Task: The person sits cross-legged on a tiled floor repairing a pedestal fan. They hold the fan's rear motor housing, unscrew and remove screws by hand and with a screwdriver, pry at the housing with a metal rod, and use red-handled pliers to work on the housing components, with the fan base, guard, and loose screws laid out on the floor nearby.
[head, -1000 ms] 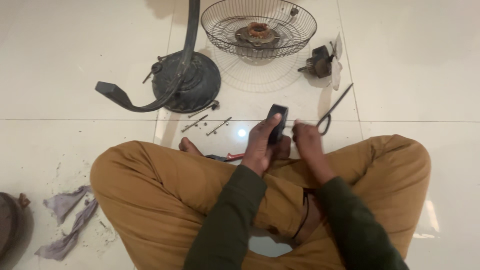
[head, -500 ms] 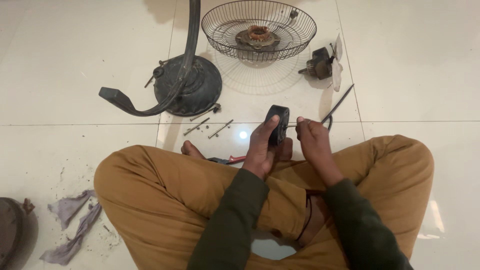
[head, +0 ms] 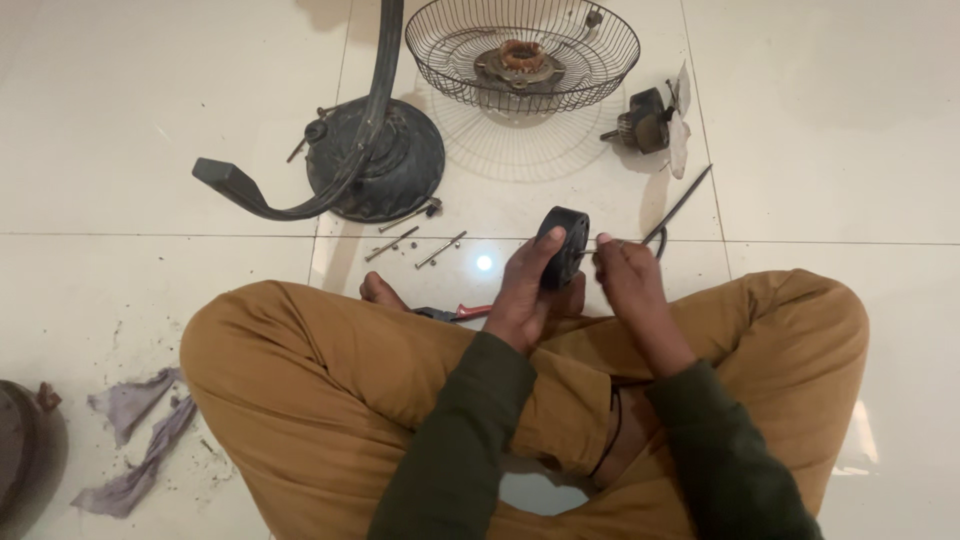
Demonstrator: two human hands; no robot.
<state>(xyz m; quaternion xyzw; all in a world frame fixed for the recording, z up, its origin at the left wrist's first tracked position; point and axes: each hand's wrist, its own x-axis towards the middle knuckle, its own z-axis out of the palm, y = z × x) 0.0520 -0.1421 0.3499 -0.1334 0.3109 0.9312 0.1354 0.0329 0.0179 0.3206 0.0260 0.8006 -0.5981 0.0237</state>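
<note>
While seated cross-legged on the floor [head: 150, 150], held black round part [head: 566, 243] upright above the lap in clenched left hand [head: 527, 290]. Pinched thin pin [head: 596, 240] at its side with right hand [head: 628, 282]. Left screws [head: 420, 243] just ahead, near fan base [head: 385, 160].

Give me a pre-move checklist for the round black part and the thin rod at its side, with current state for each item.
1. Left hand grips the round black part, thumb on its face: ok.
2. Right hand pinches a thin rod at the part's side: ok.
3. Rod lined up with a hole in the part: cannot tell, the joint is too small to see.
4. Loose long screws lie on the floor tile in front of the knees, apart from the hands: ok.
5. Red-handled tool lies by the foot, partly hidden: ok.
6. Dark cable runs close past the right hand: possible snag, not ok.
</note>
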